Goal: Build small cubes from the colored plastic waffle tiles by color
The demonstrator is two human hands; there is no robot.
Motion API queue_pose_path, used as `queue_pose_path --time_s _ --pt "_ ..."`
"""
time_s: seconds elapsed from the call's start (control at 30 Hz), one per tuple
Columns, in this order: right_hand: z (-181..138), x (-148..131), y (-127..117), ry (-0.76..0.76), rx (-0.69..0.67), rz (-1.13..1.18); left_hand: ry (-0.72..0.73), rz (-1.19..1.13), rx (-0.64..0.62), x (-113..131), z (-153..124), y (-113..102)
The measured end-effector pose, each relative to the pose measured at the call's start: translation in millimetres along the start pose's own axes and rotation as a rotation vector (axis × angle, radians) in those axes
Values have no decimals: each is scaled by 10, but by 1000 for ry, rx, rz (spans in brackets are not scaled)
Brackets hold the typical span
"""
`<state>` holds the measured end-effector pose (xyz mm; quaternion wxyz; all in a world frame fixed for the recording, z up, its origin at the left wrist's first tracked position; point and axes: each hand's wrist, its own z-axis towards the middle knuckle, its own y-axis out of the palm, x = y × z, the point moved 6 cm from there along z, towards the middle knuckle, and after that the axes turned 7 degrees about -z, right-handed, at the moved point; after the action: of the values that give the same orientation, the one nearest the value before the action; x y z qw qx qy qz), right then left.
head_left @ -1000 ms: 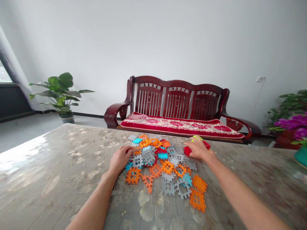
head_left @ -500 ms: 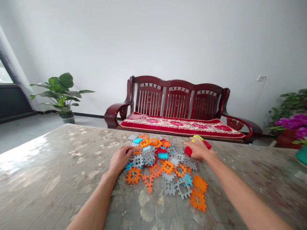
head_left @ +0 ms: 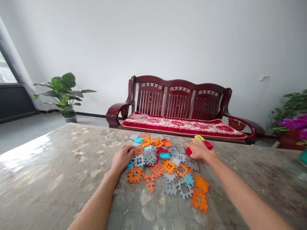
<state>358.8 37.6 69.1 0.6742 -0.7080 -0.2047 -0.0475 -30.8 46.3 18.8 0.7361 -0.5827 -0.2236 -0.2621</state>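
Observation:
A loose heap of interlocking plastic blocks in orange, grey, blue and red lies on the table; an orange square block [head_left: 134, 174] and an orange triangular block [head_left: 149, 181] show at its near edge. My left hand [head_left: 122, 157] rests against the left side of the heap, fingers slightly bent and holding nothing that I can see. To the right of the heap, my right hand [head_left: 198, 150] is wrapped over red blocks [head_left: 208, 145] and yellow-green blocks [head_left: 199, 137]. The palm hides much of them, and whether they are joined I cannot tell.
The table [head_left: 72, 179] has a patterned, shiny cover. Near its right far edge lies a small grey piece [head_left: 256, 147]. Behind stands a dark red wooden bench [head_left: 178, 99] with a red floral cushion [head_left: 182, 124]. Potted plants [head_left: 68, 91] flank it.
The view has shifted slightly, moving everything a little to the right. Both hands keep nearly the same places relative to the blocks.

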Motion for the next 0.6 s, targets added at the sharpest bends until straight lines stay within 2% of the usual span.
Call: queue_pose_path --time_s 0.13,0.17,0.27,0.43,0.6 --pt "-55 -182 -262 9 178 59 0 0 -13 16 -3 -2" --pt "-77 -283 -347 -4 238 95 -2 1 -14 21 -6 -5" --pt "-135 -711 -515 -91 307 236 -10 4 -15 35 -14 -17" --pt "-156 -1383 -558 -169 281 293 -4 -6 -17 39 -21 -12" --pt "-103 -1625 -579 -177 224 189 -5 -8 4 5 -5 4"
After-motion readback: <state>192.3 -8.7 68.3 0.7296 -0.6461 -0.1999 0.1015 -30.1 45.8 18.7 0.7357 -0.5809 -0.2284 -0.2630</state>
